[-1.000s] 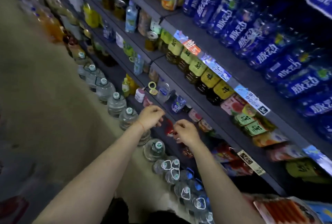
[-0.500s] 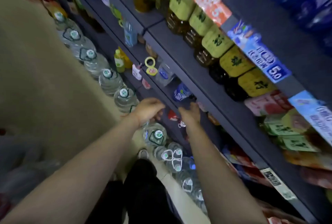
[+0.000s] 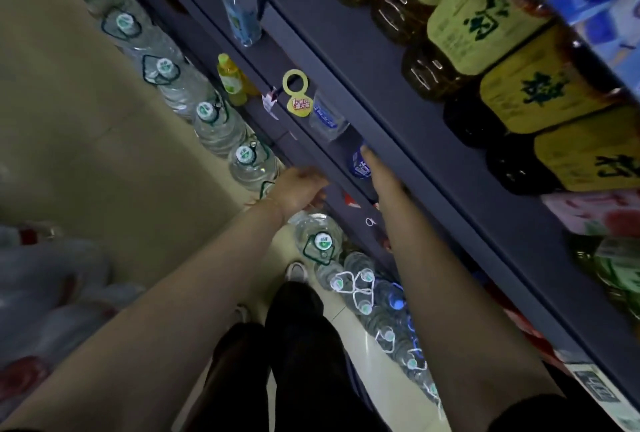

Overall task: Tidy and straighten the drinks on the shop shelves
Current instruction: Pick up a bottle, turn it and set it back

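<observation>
Head-camera footage is filled mostly by the dark shelves [image 3: 398, 140], which run diagonally through the frame, with brown tea bottles [image 3: 485, 26] lined along an upper level. Below, big water jugs [image 3: 214, 123] are ranged on the floor against the shelf foot. A yellow hang tag [image 3: 297, 96] is hooked on a lower shelf edge, just beside a clear bottle [image 3: 325, 116]. The left hand [image 3: 298, 190] is held loosely curled at that lower edge, and nothing can be seen in its grasp. The right hand [image 3: 375, 171] is stretched flat into the shelf, its fingertips touching a small blue-labelled bottle [image 3: 360, 164], though no grip is closed. The reaching step appears to be in hand; next, the bottle would need to be grasped and set straight.
</observation>
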A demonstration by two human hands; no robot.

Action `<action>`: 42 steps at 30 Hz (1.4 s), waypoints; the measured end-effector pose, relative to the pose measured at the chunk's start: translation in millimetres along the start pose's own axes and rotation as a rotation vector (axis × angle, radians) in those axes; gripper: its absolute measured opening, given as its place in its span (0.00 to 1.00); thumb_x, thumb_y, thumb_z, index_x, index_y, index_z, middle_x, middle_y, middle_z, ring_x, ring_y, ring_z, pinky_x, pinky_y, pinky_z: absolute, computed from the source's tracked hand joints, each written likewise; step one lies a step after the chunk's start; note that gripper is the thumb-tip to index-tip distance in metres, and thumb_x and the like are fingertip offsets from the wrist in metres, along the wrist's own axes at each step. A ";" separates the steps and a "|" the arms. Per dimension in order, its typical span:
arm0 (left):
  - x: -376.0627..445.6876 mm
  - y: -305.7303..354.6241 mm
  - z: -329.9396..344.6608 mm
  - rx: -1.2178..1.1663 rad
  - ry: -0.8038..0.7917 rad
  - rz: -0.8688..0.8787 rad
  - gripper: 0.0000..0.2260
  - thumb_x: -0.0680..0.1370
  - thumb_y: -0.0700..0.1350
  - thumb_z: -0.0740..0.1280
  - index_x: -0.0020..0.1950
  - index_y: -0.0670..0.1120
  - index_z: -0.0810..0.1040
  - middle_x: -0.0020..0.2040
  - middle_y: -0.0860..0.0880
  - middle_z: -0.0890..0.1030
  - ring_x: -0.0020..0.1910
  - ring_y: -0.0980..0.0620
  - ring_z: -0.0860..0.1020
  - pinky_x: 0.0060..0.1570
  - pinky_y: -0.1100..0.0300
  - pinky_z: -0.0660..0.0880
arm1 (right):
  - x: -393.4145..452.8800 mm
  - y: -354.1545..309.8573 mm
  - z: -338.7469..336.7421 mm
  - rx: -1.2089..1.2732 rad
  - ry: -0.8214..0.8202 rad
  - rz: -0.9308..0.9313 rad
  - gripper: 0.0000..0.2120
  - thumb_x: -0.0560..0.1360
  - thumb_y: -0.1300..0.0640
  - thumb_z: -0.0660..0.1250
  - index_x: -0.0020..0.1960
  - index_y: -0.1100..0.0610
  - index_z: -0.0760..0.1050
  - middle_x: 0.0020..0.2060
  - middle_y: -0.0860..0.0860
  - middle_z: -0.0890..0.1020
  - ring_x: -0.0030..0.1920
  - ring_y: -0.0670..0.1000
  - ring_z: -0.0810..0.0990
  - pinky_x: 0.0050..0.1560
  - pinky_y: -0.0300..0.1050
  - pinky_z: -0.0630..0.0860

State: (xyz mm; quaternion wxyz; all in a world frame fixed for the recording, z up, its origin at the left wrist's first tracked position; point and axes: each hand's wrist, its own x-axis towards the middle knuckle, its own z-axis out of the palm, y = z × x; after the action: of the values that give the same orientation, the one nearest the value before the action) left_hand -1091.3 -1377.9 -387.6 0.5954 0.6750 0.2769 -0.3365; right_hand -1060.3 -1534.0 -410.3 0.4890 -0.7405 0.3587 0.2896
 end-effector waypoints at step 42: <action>-244.6 298.2 -58.0 0.029 0.356 1.099 0.30 0.56 0.55 0.83 0.55 0.51 0.78 0.51 0.54 0.84 0.50 0.54 0.82 0.53 0.49 0.80 | -289.9 -246.5 -96.2 0.005 0.338 -1.134 0.25 0.67 0.56 0.78 0.62 0.49 0.75 0.52 0.46 0.84 0.49 0.49 0.82 0.46 0.46 0.79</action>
State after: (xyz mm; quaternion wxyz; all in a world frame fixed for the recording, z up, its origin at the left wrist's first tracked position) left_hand -1004.8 -1354.9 -8.0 0.6179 0.7739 -0.0231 0.1374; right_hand -1018.7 -1486.6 -22.9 0.5052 -0.8513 -0.0194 -0.1400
